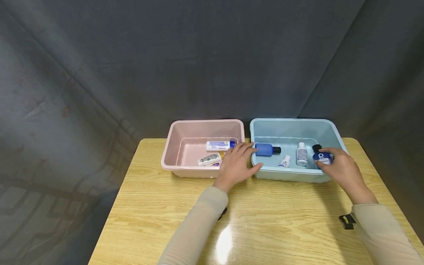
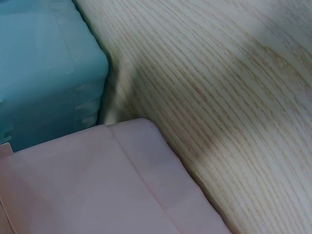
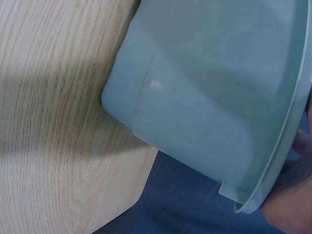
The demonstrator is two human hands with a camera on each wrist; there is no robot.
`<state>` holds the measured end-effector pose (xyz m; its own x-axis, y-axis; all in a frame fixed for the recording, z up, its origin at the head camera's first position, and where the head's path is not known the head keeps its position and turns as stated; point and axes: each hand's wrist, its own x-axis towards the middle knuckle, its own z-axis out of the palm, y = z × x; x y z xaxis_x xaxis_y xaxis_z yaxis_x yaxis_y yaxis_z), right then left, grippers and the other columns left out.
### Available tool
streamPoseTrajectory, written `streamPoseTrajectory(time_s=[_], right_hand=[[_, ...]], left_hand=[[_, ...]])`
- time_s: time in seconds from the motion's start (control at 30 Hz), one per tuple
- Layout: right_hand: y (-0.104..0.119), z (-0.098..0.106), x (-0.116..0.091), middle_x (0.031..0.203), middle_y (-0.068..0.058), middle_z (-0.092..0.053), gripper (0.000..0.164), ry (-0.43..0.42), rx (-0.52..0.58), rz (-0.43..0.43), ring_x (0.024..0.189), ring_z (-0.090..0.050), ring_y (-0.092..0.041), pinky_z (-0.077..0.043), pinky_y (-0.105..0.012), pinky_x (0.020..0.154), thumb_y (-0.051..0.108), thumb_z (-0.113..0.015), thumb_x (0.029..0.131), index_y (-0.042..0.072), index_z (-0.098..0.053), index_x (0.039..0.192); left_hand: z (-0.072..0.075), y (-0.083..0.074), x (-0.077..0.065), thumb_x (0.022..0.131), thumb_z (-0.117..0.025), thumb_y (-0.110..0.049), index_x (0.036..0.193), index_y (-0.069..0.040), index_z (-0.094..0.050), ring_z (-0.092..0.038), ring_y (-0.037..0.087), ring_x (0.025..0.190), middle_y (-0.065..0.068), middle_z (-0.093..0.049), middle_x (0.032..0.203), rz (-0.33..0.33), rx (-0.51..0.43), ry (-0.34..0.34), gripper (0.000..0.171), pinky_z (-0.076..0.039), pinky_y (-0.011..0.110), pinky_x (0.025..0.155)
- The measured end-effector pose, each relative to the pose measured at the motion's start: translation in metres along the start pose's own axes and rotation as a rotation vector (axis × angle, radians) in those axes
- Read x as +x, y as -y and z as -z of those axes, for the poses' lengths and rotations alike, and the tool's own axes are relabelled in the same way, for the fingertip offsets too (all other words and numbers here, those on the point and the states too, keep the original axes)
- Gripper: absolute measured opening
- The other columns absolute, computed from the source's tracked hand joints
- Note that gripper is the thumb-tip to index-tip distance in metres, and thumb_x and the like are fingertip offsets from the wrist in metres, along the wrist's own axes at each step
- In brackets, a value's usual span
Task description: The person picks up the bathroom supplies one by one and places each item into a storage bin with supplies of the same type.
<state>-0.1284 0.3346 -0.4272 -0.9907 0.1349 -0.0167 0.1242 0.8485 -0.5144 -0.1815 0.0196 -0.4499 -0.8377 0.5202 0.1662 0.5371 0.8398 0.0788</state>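
My right hand [image 1: 342, 170] grips a dark blue bottle [image 1: 322, 158] with a black cap at the right end of the light blue bin [image 1: 285, 127]. Over the neighbouring rims of the two bins is my left hand [image 1: 236, 164], fingers spread and fingertips at the blue bin's left rim. Inside the blue bin lie a blue bottle [image 1: 264, 149] with a black cap, a white bottle [image 1: 301, 155] and a small white bottle [image 1: 285, 162]. In the right wrist view, part of the right hand [image 3: 292, 200] shows beyond the bin's rim; the bottle is hidden there.
The pink bin [image 1: 190, 127] stands left of the blue one. It holds a white bottle [image 1: 217, 146] with a blue cap, a pale bottle [image 1: 209, 159] with a yellow cap, and another partly hidden item. Both bins stand on a wooden table [image 1: 159, 209] before a dark curtain [image 1: 198, 62].
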Motion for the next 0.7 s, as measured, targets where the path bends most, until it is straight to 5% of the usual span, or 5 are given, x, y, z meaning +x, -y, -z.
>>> streamPoseTrajectory(time_s=[0.7], right_hand=[[-0.0014,-0.0014,-0.0017,0.133,-0.044,-0.041,0.055,0.011,0.013,-0.021,0.112,-0.044,-0.058,-0.039,-0.074,0.090,0.023,-0.066,0.094,-0.010,-0.046,0.134]], left_hand=[[0.0015,-0.0012,0.0003,0.094,-0.038,-0.071,0.143,-0.033,-0.051,-0.033,0.017,0.142,-0.011,-0.038,0.155,0.001,-0.003,0.002,0.063,-0.040,0.043,0.108]])
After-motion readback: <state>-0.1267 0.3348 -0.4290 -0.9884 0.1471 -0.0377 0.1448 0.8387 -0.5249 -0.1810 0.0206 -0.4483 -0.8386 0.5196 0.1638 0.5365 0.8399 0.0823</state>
